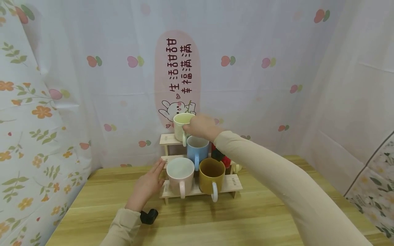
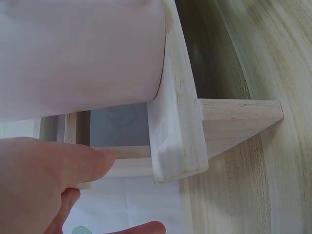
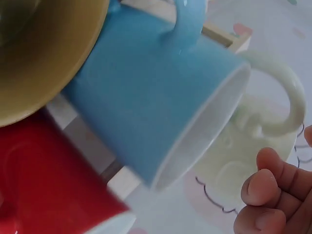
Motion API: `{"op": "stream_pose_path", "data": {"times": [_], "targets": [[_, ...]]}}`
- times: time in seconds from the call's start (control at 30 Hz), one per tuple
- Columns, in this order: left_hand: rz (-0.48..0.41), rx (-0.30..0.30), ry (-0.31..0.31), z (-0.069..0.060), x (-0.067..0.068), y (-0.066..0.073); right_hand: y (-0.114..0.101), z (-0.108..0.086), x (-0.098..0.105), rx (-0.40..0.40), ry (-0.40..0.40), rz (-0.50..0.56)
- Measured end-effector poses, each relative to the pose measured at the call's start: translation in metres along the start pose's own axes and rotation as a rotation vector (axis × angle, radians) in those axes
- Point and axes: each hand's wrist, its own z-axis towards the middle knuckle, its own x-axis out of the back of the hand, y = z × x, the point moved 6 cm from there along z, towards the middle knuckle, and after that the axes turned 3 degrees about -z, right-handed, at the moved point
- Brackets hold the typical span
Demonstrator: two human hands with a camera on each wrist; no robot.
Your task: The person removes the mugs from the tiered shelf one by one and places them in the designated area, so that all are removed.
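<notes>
We can't tell whether right hand (image 1: 201, 127) pinches green mug (image 1: 179, 131); loose grip risks striking blue mug (image 1: 197, 150). Left hand (image 1: 147, 186) straight-fingered.

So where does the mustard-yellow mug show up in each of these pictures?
Head: mustard-yellow mug just right of and below centre, beside the pink mug.
Left wrist: not visible; the pink mug fills the upper left.
Right wrist: large in the top left corner, cut off by the edge.
Shared landmark: the wooden stand, at least partly visible in all three.
</notes>
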Motion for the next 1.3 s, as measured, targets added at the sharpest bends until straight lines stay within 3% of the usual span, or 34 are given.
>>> {"op": "stream_pose_path", "data": {"times": [0.27, 0.67, 0.9, 1.3], "targets": [[-0.004, 0.002, -0.009, -0.002, -0.001, 0.0, -0.016, 0.002, -0.01, 0.001, -0.002, -0.028], [0.012, -0.037, 0.031, -0.001, 0.006, 0.003, -0.022, 0.0, -0.015, -0.143, 0.016, 0.053], [-0.001, -0.023, 0.013, -0.002, 0.005, 0.0, -0.024, 0.002, -0.02, -0.19, 0.038, 0.076], [-0.015, -0.024, 0.016, -0.005, 0.001, -0.001, -0.023, -0.001, -0.011, -0.162, 0.12, 0.091]]}}
